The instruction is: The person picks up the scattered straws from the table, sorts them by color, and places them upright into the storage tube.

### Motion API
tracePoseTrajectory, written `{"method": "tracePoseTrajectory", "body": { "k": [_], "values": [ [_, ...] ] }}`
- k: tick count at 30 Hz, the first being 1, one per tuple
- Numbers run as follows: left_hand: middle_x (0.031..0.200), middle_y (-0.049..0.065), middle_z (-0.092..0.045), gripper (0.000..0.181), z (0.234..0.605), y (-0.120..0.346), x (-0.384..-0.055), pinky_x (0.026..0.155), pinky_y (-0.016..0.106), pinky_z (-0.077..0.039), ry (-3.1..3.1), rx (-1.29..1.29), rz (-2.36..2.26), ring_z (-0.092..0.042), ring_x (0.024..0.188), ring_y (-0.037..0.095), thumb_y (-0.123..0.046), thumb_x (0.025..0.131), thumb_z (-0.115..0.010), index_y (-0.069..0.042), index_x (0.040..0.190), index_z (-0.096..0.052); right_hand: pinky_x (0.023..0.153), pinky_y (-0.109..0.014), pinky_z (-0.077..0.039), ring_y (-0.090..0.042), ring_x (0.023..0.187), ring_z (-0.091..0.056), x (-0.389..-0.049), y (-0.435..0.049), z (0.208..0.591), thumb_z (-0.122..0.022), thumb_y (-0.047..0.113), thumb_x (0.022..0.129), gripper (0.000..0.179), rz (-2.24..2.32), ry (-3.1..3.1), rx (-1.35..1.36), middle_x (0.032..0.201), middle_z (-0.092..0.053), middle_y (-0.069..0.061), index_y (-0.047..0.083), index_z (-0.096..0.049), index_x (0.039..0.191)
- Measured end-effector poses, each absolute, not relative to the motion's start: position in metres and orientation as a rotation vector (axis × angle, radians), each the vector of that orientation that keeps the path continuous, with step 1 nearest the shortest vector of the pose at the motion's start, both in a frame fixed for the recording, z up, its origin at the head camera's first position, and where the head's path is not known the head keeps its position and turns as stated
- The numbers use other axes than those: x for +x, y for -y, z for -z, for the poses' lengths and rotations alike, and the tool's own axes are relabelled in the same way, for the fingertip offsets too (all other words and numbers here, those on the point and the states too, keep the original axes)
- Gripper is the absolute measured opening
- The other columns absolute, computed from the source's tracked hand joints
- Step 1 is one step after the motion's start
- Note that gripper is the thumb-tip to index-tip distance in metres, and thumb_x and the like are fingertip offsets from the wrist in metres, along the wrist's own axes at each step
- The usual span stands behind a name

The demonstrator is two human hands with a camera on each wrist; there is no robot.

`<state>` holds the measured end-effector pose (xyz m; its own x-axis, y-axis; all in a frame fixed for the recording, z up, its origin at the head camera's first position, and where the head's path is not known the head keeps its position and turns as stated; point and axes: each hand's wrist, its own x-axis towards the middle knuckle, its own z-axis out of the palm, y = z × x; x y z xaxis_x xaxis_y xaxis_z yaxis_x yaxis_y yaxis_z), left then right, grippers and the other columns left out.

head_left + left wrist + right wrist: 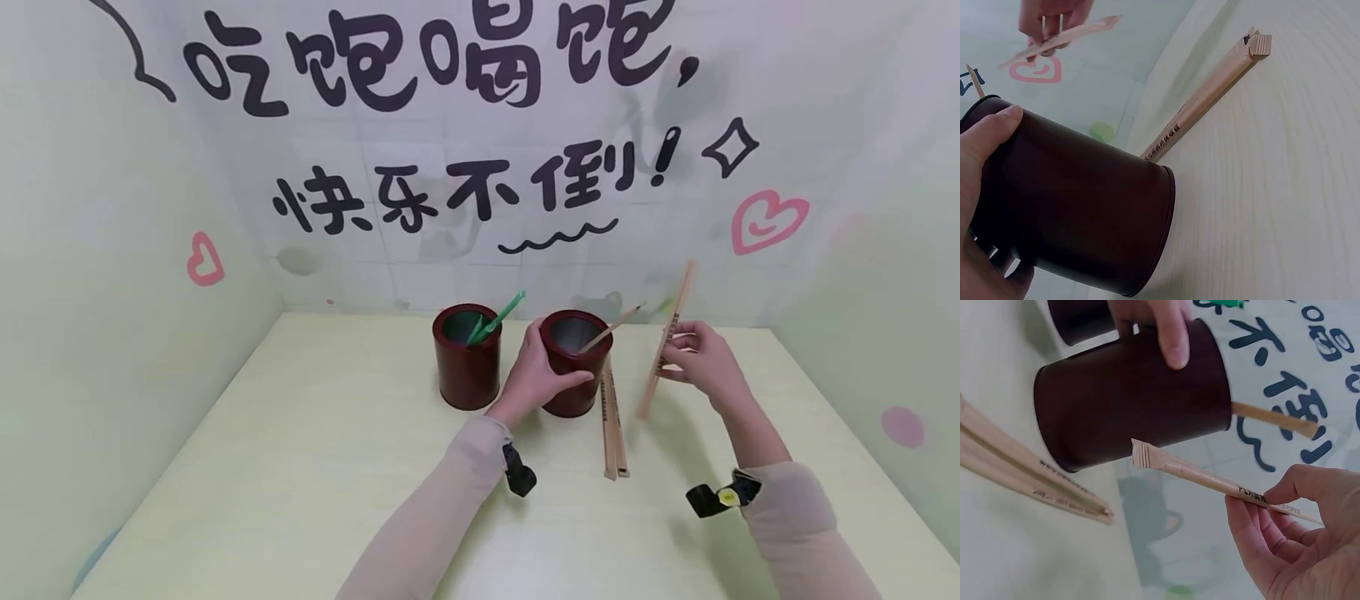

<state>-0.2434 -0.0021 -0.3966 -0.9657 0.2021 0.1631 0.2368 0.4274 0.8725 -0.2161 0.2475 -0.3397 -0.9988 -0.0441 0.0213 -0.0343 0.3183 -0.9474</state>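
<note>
My left hand (534,379) grips the right-hand dark red cylindrical cup (573,396), thumb across its front and fingers at its far side. A thin, pencil-like wooden stick (618,323) leans out over its rim. To the right, my right hand (701,358) pinches a slim paper-wrapped straw (666,342) between thumb and fingers, raised above the table. Its crimped wrapper end and printed characters show in the right wrist view, where the straw (1204,478) slants beside the cup (1135,394). Two more paper-wrapped straws (612,433) lie on the table beside the cup.
A second dark red cup (467,375) stands left of the held one, with green sticks (498,318) leaning out. The pale wooden table (300,467) ends at a printed back wall (337,267), with side walls at left and right.
</note>
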Motion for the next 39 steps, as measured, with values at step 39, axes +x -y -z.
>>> {"method": "tracePoseTrajectory", "body": {
  "k": [39],
  "values": [
    [0.151, 0.010, -0.038, 0.103, 0.400, 0.002, -0.246, 0.108, 0.045, -0.048, 2.637, -0.416, 1.607, -0.044, 0.137, 0.025, -0.037, 0.079, -0.084, -0.012, 0.153, -0.018, 0.073, -0.021, -0.059, -0.005, 0.082, -0.065, -0.211, -0.195, 0.308, -0.063, -0.001, 0.093, 0.026, 2.490, -2.502, -0.343, 0.097, -0.061, 0.001, 0.011, -0.050, 0.113]
  ]
}}
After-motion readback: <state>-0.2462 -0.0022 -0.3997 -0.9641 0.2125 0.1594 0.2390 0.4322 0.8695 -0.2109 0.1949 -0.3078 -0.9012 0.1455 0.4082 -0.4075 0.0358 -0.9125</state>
